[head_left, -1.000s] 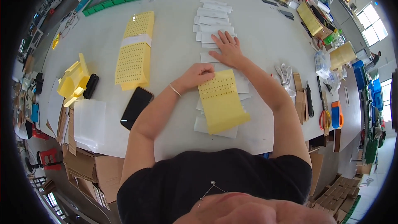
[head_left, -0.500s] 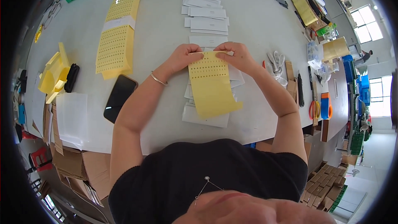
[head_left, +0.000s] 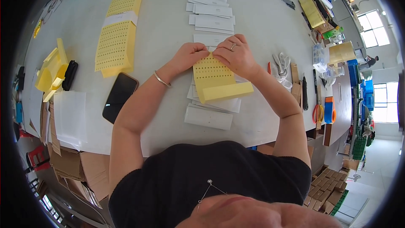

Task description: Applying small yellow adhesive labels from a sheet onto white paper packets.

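A thin yellow sheet point(head_left: 212, 68) with rows of small dark marks hangs over a column of white paper pieces, its plain near end curled up. Both hands are at its far edge. My left hand point(head_left: 188, 58) pinches the sheet near its far left corner, thumb and fingers together. Beside it, my right hand point(head_left: 235, 56) has its fingertips closed on the same edge, close to the left fingertips; exactly what sits between them is hidden. Under and beyond the sheet, white paper pieces point(head_left: 212, 22) lie overlapping in a line, the nearest one point(head_left: 208, 117) below the sheet's curled end.
Left of me lie a stack of yellow sheets with a white band point(head_left: 120, 17), a phone point(head_left: 120, 98) and a yellow folded piece point(head_left: 51, 74) beside a black case point(head_left: 70, 75). To the right are white gloves point(head_left: 282, 69), a black-handled tool point(head_left: 304, 95), scissors point(head_left: 318, 112) and tape rolls point(head_left: 330, 110).
My right hand has moved left along the sheet's far edge and turned, bringing its fingertips beside the left ones. The sheet's near end has curled upward.
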